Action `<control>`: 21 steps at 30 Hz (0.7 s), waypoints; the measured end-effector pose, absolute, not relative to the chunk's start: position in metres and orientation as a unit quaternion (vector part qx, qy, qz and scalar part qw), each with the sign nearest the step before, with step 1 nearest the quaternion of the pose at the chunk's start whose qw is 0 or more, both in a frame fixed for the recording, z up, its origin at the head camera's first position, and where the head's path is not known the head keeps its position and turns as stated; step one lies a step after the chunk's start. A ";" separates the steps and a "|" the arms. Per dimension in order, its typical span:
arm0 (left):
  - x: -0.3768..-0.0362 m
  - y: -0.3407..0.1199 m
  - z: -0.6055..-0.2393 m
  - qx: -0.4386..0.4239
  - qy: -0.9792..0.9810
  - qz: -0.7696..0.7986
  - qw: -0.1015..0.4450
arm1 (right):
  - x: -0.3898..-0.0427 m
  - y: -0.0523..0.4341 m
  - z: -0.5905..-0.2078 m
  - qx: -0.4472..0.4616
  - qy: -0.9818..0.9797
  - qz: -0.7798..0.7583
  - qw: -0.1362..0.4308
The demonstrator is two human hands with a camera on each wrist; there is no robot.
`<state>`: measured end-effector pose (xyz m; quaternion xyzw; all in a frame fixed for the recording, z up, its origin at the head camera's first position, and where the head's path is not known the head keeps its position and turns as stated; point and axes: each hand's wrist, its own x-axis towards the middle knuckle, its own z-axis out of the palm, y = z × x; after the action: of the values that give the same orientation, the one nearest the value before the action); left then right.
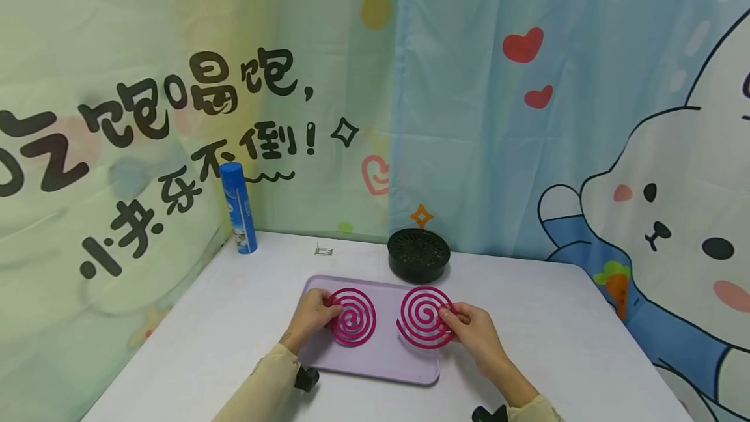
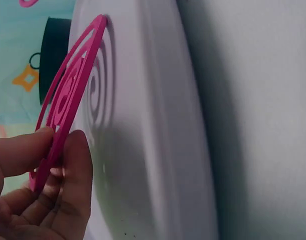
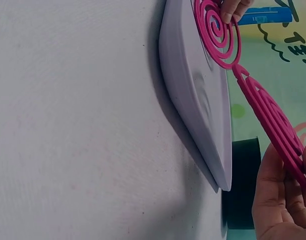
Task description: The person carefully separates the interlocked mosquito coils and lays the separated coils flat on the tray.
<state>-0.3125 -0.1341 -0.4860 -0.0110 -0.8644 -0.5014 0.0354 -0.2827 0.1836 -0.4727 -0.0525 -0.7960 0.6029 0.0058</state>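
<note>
Two flat magenta mosquito coils are held up over the lilac tray (image 1: 381, 358). My left hand (image 1: 312, 315) pinches the left mosquito coil (image 1: 351, 321) by its outer edge, with the thumb on the face toward me. In the left wrist view this coil (image 2: 73, 100) stands clear of the tray, its spiral shadow falling below. The right mosquito coil (image 1: 424, 319) is gripped at its right side between thumb and fingers of my right hand (image 1: 477, 334). Seen from the right wrist, that coil (image 3: 270, 117) tilts edge-on, its far end overlapping the other one.
Behind the tray stands a round black container (image 1: 418, 256) with a slotted top. A small metal stand (image 1: 323, 251) sits near the table's back edge. At the back left, a blue spray can (image 1: 239, 208) stands upright. Printed curtains hang behind the white table (image 1: 193, 337).
</note>
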 end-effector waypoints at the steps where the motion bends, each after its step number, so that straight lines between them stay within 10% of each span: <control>1: -0.313 -0.134 -0.486 -0.013 -0.872 -0.487 0.043 | -0.283 0.183 -0.473 -0.050 -0.795 0.604 0.006; 21: -0.312 -0.132 -0.489 0.047 -0.955 -0.279 0.088 | -0.286 0.177 -0.479 -0.060 -0.795 0.603 -0.010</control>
<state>-0.3120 -0.1321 -0.4885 0.0471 -0.9550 -0.2792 0.0882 -0.2864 0.1766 -0.4795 -0.0598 -0.7952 0.6033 -0.0103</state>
